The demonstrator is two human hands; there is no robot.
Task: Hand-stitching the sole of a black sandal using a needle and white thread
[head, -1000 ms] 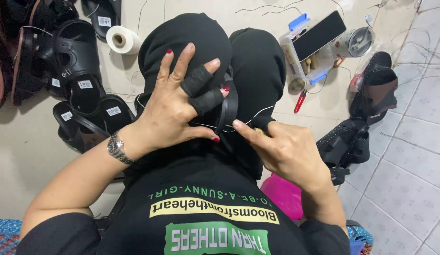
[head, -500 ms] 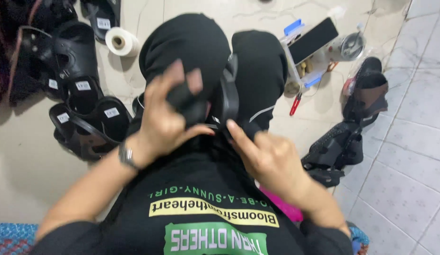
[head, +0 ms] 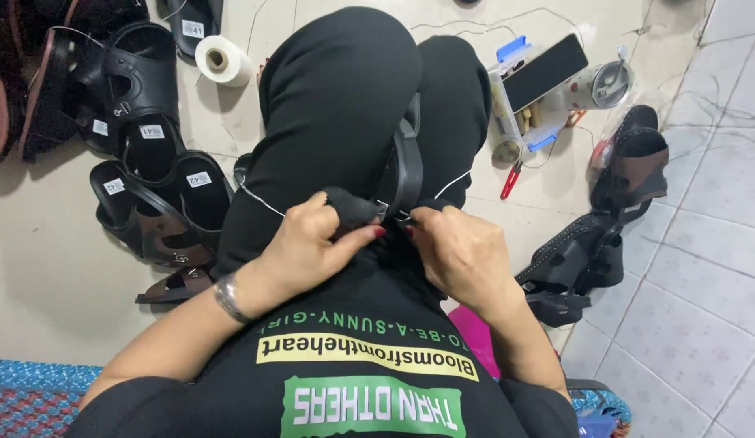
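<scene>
At frame centre, the sandal [head: 407,166] is pinched between both knees while the thread [head: 256,197] is gripped by left hand [head: 313,243] and right hand [head: 459,251]; it is best kept taut.

Both hands meet over the lap, the left hand [head: 313,243] and right hand [head: 459,251] with fingertips pinched together.

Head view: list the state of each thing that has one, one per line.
Left hand: closed, pinching white thread.
Right hand: closed at the strap edge.
Black leather sandal strap: on edge between the knees.
White thread spool: on its side.
Black phone: screen dark.
</scene>
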